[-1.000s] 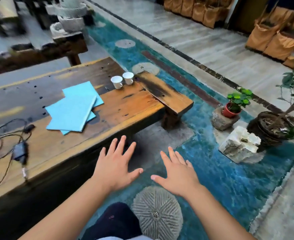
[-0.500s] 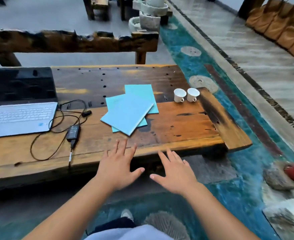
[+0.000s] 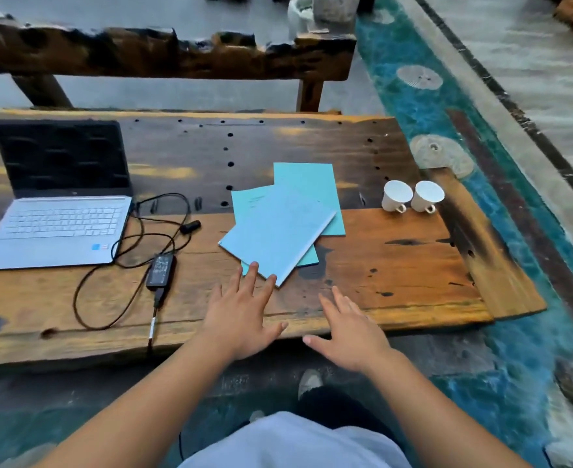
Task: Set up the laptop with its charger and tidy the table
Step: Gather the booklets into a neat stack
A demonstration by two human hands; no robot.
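Both hands, left hand (image 3: pixel 241 319) and right hand (image 3: pixel 349 332), hover spread and empty (nothing gripped), so a careless sweep could snag the charger (image 3: pixel 161 266) cable off the table (image 3: pixel 396 265).

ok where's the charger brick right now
In the head view the charger brick lies on the table, left of centre, between the open laptop and the blue booklets.

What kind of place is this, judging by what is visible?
Probably a rustic tea house or courtyard lounge: a rough plank table holding two white cups, a matching wooden bench behind it, and a teal floor set with round stones.
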